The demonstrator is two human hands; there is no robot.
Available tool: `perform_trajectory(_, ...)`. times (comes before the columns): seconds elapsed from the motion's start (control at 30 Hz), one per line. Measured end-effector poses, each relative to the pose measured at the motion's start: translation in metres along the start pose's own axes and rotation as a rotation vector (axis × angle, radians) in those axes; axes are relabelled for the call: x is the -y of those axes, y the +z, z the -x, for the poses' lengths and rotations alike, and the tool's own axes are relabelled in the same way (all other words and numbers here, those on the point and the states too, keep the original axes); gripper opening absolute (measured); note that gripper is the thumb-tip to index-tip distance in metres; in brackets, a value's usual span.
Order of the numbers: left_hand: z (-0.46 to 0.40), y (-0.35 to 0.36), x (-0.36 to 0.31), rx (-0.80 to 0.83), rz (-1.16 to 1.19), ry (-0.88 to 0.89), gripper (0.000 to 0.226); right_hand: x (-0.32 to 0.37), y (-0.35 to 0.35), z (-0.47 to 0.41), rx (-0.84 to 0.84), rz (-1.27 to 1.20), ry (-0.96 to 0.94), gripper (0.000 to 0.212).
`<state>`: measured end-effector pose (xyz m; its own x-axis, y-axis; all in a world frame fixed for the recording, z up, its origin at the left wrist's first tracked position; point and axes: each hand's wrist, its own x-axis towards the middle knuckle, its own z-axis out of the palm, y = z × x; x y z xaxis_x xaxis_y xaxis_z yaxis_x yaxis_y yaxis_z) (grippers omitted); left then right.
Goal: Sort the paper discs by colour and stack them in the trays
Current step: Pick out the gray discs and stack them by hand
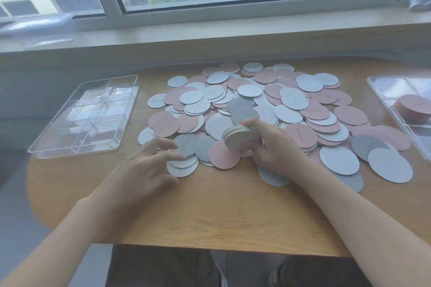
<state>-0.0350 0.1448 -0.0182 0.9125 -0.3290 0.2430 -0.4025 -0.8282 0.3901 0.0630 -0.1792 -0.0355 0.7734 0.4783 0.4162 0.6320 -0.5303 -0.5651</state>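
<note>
- Gripping a small stack of pale discs [241, 138] by its edge, the right hand [275, 149] curls its thumb and fingers round the bundle just above the near middle of the heap.
- Hovering with fingers spread and relaxed, the left hand [142, 168] holds nothing; its fingertips [173, 145] reach to a grey disc [186, 144] at the heap's near edge, and whether they touch it I cannot tell.
- The loose discs [254, 105] lie in one wide overlapping pile across the wooden table [210, 214], between the two trays.
- Handling, as I judge it: thin card or paper, very light, fairly stiff but easily creased; flat ones cling to the table and to each other, so a fingertip slide to lift an edge, then a pinch at the rim, looks best. A held stack can fan out or slip unless squeezed squarely across its edge.
- Count: far too many loose discs to number exactly, well over a hundred by my guess, in three colours: pink, pale blue-white and darker grey.
- Two clear trays: the left tray [58, 147], divided into compartments, shows no discs; the right tray [377, 91], partly out of view, holds one pink stack [414, 107].
</note>
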Motion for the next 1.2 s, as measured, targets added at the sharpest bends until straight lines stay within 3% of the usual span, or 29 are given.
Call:
perform_trajectory(0.3,-0.022,0.003,0.014,0.024,-0.223,0.275,0.028,-0.003,0.0,0.0,0.001,-0.006,0.006,0.037)
perform_trajectory(0.53,-0.021,0.002,0.014,-0.117,-0.481,0.424,0.026,-0.003,0.001,0.0,-0.008,0.007,-0.005,0.036)
perform_trajectory(0.67,-0.025,0.007,0.008,-0.208,-0.498,0.383,0.029,-0.004,0.0,0.001,-0.002,0.014,-0.004,0.034)
perform_trajectory(0.87,-0.026,0.009,0.008,-0.343,-0.461,0.327,0.014,-0.002,-0.001,0.001,0.002,0.004,0.004,0.033)
perform_trajectory(1.0,-0.026,0.001,0.004,-0.52,-0.447,0.258,0.012,-0.001,-0.002,0.001,0.002,-0.003,0.001,0.031)
perform_trajectory(1.2,-0.034,-0.005,-0.029,-0.586,-0.01,0.05,0.019,0.003,-0.003,0.001,-0.008,-0.021,0.026,0.032)
